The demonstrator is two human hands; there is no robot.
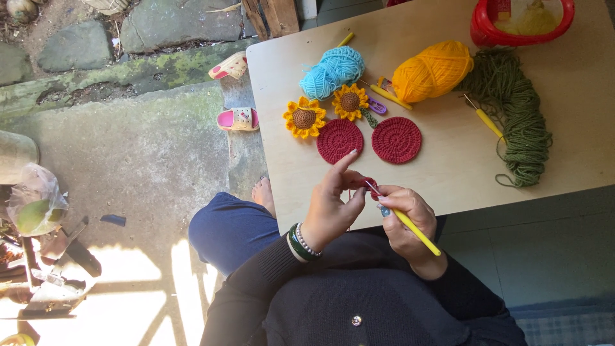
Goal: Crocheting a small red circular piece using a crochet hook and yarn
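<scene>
My left hand (pixel 332 208) pinches a small piece of dark red crochet work (pixel 369 184) at the near edge of the wooden table (pixel 442 179), with the index finger raised. My right hand (pixel 405 214) grips a yellow-handled crochet hook (pixel 410 224) whose metal tip meets the red piece. Just beyond my hands lie two finished dark red crochet circles (pixel 339 140) (pixel 396 140). Two crocheted sunflowers (pixel 304 118) (pixel 350 101) lie behind them.
On the table are a light blue yarn ball (pixel 332 70), an orange yarn ball (pixel 432 70), a loose green yarn skein (pixel 519 115), another yellow hook (pixel 487 120) and a red basket (pixel 520 22). Two small pink sandals (pixel 238 118) lie on the stone ground at left.
</scene>
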